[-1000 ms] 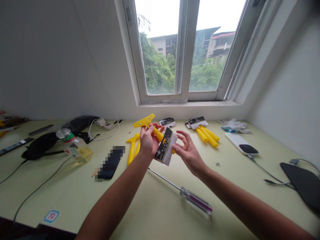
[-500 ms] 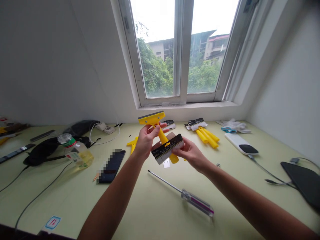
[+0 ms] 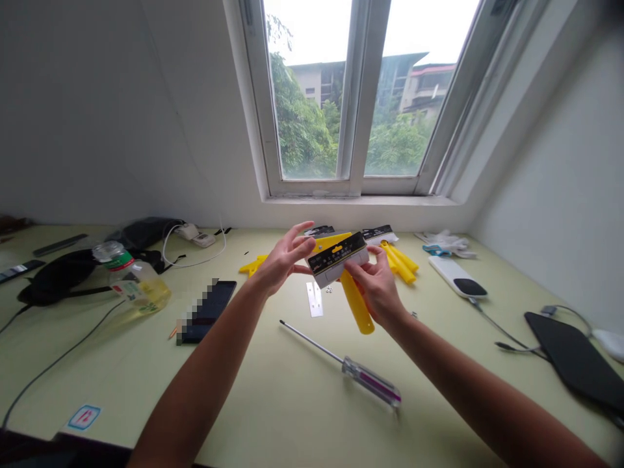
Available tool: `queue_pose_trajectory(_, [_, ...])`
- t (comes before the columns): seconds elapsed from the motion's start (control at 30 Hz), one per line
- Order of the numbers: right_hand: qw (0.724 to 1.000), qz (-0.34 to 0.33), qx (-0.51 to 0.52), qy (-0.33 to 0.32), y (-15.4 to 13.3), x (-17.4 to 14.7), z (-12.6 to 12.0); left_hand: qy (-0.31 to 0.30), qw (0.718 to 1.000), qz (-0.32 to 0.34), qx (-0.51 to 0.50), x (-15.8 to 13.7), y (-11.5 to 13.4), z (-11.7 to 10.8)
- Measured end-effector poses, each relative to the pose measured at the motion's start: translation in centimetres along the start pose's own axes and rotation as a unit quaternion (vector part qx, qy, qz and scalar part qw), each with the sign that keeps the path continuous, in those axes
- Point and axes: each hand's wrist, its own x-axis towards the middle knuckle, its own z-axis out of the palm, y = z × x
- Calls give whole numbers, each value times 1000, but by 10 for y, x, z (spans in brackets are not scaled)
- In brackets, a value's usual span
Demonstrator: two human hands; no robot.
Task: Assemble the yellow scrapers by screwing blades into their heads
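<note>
A yellow scraper (image 3: 357, 304) is held up above the table, its handle pointing down toward me. A black-and-white packaging card (image 3: 336, 261) sits around its upper part and covers much of the head. My right hand (image 3: 377, 285) is closed at the card's right end, thumb pressed on its front, with the scraper beside the fingers. At the card's left end is my left hand (image 3: 285, 260), fingers stretched and apart; whether its fingertips touch the card or head is unclear. Below lie a small metal plate (image 3: 314, 299) and a screwdriver (image 3: 373, 381) with a clear-and-purple handle.
Yellow handles (image 3: 402, 263) with a similar card lie behind my right hand. Another yellow piece (image 3: 252, 265) is at left, near a dark phone (image 3: 209, 312). A bottle (image 3: 134, 279) leans farther left. On the right are a white power bank (image 3: 457, 277) and a black device (image 3: 568, 354).
The card has moved up the scraper from the handle to the head. My left hand has opened off the scraper's neck. The handle now tilts more to the right.
</note>
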Motion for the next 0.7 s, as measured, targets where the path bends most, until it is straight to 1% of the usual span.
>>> queue_pose_trajectory(0.1, [1000,8,7,2,-3,0,2,-36,998,-21,48,-4,6,3])
queue_pose_trajectory(0.2, [1000,17,10,-7,-6,0,3,-42,996,-8,74,-7,9,11])
queue_pose_trajectory(0.27, [1000,19,20,-5,-9,-1,5,-16,997,14,75,-9,9,15])
queue_pose_trajectory(0.37, [999,27,29,15,-12,-1,8,19,997,44,59,-10,9,19])
queue_pose_trajectory(0.43, [999,34,30,27,-13,-2,9,20,996,60,70,-12,9,21])
queue_pose_trajectory(0.5, [998,35,35,32,-14,-1,9,23,991,79,108,-13,9,23])
queue_pose_trajectory(0.6, [999,34,26,16,-14,0,7,53,979,105,164,-15,10,27])
queue_pose_trajectory(0.7, [999,46,11,-24,-16,-1,4,97,975,112,166,-13,11,27])
